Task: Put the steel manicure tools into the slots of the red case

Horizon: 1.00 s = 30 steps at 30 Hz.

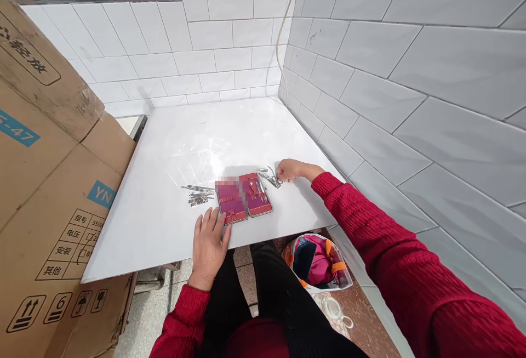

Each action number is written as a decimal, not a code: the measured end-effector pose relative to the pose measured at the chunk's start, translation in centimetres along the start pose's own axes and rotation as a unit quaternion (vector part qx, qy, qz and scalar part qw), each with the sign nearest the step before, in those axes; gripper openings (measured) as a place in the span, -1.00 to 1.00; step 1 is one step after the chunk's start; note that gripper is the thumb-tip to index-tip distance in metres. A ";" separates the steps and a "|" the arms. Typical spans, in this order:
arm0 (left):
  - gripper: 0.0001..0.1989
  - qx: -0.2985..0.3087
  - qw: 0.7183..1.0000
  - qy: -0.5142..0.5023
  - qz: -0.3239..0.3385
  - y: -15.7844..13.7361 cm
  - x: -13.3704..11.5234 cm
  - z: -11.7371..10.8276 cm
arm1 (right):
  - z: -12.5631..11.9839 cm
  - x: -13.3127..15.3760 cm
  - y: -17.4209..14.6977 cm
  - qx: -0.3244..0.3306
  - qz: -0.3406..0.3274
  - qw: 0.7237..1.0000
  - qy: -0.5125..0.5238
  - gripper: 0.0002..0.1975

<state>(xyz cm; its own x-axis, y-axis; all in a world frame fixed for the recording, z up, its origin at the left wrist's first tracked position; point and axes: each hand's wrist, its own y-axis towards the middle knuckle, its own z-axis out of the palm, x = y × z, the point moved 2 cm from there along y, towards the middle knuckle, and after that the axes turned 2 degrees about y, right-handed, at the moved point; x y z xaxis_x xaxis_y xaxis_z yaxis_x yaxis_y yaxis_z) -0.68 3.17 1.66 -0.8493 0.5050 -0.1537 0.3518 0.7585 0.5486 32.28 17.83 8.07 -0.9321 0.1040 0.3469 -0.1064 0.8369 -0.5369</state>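
A red manicure case (pixel 257 208) lies unfolded on the white table, with purple lining, elastic loops and a few slim tools in its right half. My left hand (pixel 209 243) rests flat, fingers spread, its fingertips at the case's near left corner. To the right of the case, my right hand (pixel 289 170) has its fingers curled together beside a small pile of metal nail clippers (pixel 272 180). What its fingers pinch is too small to make out. Left of the case lies a group of slim metal manicure tools (pixel 199 196). Part of the case is blurred.
Large cardboard boxes (pixel 53 182) stand along the table's left side. A tiled wall (pixel 370 78) closes off the right, with a cable (pixel 280 45) in the corner. Below the table's front edge is a basket (pixel 347 281) holding a pink and orange bag.
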 end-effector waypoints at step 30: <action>-0.62 0.025 0.996 -0.008 0.091 2.0 -3.8 -0.6 | 3.5 7.7 -0.7 -0.129 -0.020 0.991 -0.009 -0.77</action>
<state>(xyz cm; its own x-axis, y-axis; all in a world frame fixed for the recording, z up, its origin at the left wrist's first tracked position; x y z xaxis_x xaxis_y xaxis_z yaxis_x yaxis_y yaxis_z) 3.03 2.51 3.86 -0.7640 0.6415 -0.0688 0.5182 0.6737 0.5268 23.96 16.22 8.44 -0.9354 0.0591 0.3486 -0.0548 0.9498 -0.3081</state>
